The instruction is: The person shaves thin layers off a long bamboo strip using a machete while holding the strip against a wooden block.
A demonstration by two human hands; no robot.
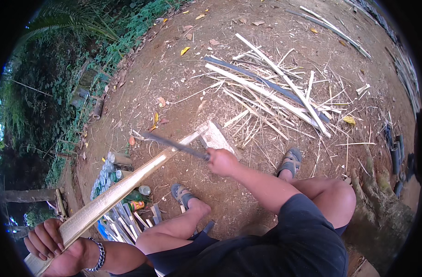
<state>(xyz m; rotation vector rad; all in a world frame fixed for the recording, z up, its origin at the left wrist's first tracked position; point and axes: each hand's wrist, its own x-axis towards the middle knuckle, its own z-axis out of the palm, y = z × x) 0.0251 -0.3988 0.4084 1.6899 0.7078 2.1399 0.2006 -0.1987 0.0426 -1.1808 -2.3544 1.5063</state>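
Across the front of me, from low on my left up to the block (216, 138), runs the strip (128, 181), long axis on a diagonal, far end pointing forward and to the right! My left hand (59, 251) has the near end, fingers wrapped round it in a proper clench. And here, over the strip toward its far end, lies the blade (176, 146), tip out to the left, its handle gripped in my right hand (222, 162); biting or just above, I can't tell. I'd call this the shaving step, and the next stroke seems to want a firm hold at the near end, the far end braced and the edge laid flat. Does that end sit on the block or only against it? Can't tell from here! Out wider, my left sandal (179, 193) is below the strip, my right sandal (291, 160) over past the block; bottles (113, 177) crowd the left side, and ahead to the right sprawls a big pile (271, 90) of slats on bare soil (174, 87), greenery (128, 34) beyond to the left
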